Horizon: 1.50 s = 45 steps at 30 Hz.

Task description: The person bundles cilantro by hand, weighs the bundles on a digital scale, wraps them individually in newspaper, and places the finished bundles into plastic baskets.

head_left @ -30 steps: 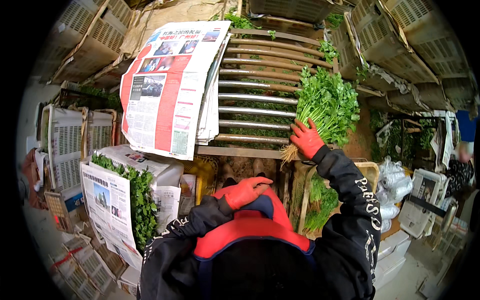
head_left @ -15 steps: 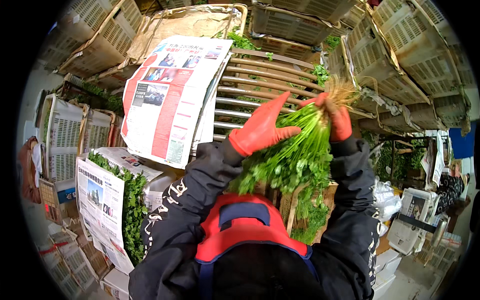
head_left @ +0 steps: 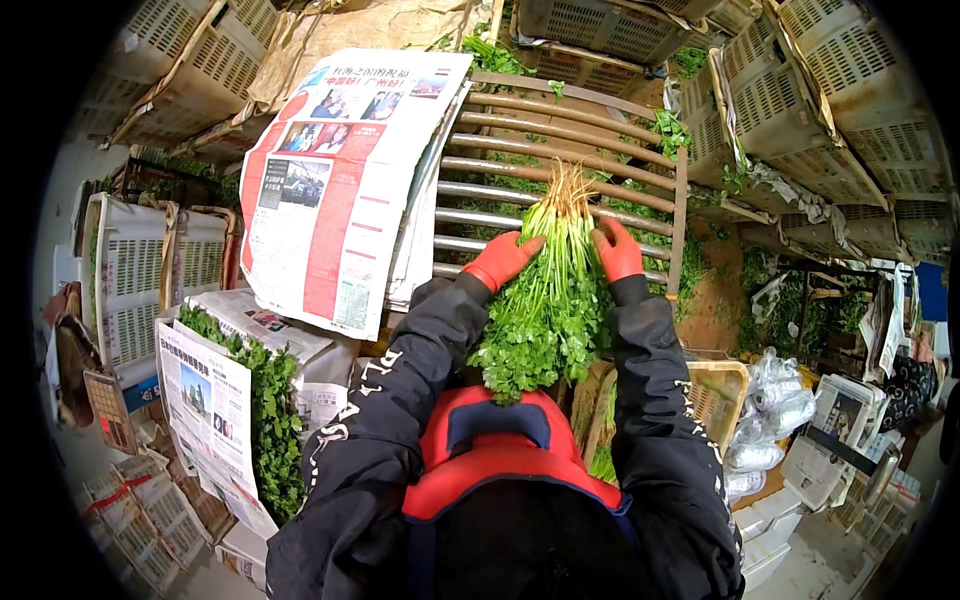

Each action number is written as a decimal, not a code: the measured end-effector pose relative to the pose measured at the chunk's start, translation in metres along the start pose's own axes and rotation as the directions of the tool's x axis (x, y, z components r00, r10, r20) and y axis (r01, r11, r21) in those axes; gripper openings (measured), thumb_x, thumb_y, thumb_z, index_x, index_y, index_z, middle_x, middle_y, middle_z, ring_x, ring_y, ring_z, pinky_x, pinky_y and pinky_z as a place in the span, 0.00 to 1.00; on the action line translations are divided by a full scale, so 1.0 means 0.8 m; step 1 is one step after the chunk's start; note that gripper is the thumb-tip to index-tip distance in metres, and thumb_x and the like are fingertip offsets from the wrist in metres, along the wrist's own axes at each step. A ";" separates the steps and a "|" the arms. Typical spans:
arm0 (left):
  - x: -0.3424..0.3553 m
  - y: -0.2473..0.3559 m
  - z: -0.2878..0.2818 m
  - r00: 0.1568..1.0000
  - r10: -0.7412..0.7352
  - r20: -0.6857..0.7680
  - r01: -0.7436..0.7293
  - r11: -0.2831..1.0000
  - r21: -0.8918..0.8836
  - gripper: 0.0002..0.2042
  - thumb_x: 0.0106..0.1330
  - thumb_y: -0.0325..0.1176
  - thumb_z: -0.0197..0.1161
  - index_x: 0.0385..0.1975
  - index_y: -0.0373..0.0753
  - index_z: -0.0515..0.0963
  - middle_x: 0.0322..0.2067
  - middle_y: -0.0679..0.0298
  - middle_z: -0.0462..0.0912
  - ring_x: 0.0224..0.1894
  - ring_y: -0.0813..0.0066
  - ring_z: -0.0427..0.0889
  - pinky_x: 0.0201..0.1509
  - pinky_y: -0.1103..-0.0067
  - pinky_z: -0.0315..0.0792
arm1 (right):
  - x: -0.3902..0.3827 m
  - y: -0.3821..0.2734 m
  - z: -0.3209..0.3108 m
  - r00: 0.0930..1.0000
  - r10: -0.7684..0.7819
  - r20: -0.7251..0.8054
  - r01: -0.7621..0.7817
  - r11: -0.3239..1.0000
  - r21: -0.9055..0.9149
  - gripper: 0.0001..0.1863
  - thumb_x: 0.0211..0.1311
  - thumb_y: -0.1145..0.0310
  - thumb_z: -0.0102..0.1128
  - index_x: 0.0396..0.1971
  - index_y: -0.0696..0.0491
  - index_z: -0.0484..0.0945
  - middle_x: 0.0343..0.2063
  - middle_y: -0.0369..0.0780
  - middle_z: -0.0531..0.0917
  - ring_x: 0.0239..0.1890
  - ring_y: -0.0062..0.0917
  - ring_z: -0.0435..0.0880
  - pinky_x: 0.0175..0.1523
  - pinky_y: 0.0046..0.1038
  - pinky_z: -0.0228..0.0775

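A leafy bunch of coriander [head_left: 548,300] lies over the near part of the slatted metal rack [head_left: 560,122]. Its tan roots point away from me and its leaves hang toward my red apron [head_left: 495,440]. My left hand [head_left: 503,260], in an orange-red rubber glove, is closed against the left side of the stems, thumb on top. On the opposite side my right hand [head_left: 617,250], gloved alike, has its fingers curled at the stems' edge. The bunch sits between both hands; their undersides are hidden.
A stack of newspapers [head_left: 345,200] covers the rack's left end. Lower left, more greens [head_left: 270,430] stand wrapped in newspaper. Plastic crates [head_left: 840,90] surround the far side and right. A tan basket [head_left: 715,395] and clear plastic bags [head_left: 770,410] are at the near right.
The bunch has come left from the upper right and now lies with roots pointing away. My left hand, formerly spread open, has closed on its side; my right has moved from roots to stems.
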<state>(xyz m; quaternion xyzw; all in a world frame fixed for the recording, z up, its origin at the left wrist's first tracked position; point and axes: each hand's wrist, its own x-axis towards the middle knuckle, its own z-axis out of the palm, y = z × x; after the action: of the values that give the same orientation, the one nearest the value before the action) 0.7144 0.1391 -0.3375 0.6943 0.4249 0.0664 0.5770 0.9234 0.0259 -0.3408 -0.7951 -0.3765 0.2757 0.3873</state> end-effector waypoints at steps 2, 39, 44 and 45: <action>-0.012 0.019 0.004 1.000 -0.001 -0.001 0.001 0.999 -0.042 0.31 0.56 0.58 0.60 0.48 0.35 0.75 0.42 0.47 0.80 0.47 0.52 0.78 0.51 0.69 0.70 | -0.009 -0.028 0.007 0.999 0.032 0.038 -0.023 0.972 -0.235 0.24 0.57 0.56 0.59 0.50 0.55 0.75 0.31 0.49 0.82 0.36 0.42 0.81 0.43 0.38 0.71; -0.002 -0.004 0.026 0.990 0.017 -0.142 -0.019 1.000 -0.015 0.20 0.65 0.47 0.51 0.42 0.34 0.76 0.39 0.44 0.78 0.45 0.44 0.74 0.48 0.63 0.69 | -0.025 -0.094 0.010 0.999 0.040 0.003 -0.038 0.977 -0.209 0.26 0.49 0.60 0.65 0.50 0.52 0.74 0.29 0.44 0.81 0.33 0.39 0.80 0.38 0.37 0.71; 0.005 -0.010 0.014 0.996 0.056 -0.066 -0.050 0.996 0.080 0.20 0.64 0.46 0.49 0.39 0.35 0.77 0.38 0.44 0.78 0.43 0.43 0.74 0.47 0.62 0.69 | -0.007 -0.080 0.028 1.000 -0.013 0.029 0.020 0.965 -0.262 0.26 0.47 0.59 0.65 0.49 0.49 0.76 0.22 0.41 0.80 0.27 0.37 0.80 0.33 0.36 0.71; 0.006 -0.008 0.008 0.997 0.059 -0.059 -0.051 0.990 0.131 0.21 0.64 0.48 0.49 0.40 0.35 0.77 0.38 0.44 0.79 0.43 0.43 0.75 0.47 0.62 0.69 | -0.007 -0.077 0.028 1.000 0.012 -0.025 -0.017 0.979 -0.202 0.25 0.47 0.60 0.65 0.48 0.49 0.76 0.21 0.41 0.80 0.26 0.37 0.80 0.33 0.36 0.71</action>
<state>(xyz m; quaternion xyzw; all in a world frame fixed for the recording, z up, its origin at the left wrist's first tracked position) 0.7177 0.1371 -0.3467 0.7392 0.4270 0.0763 0.5152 0.8800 0.0565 -0.3014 -0.8362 -0.3923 0.2293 0.3069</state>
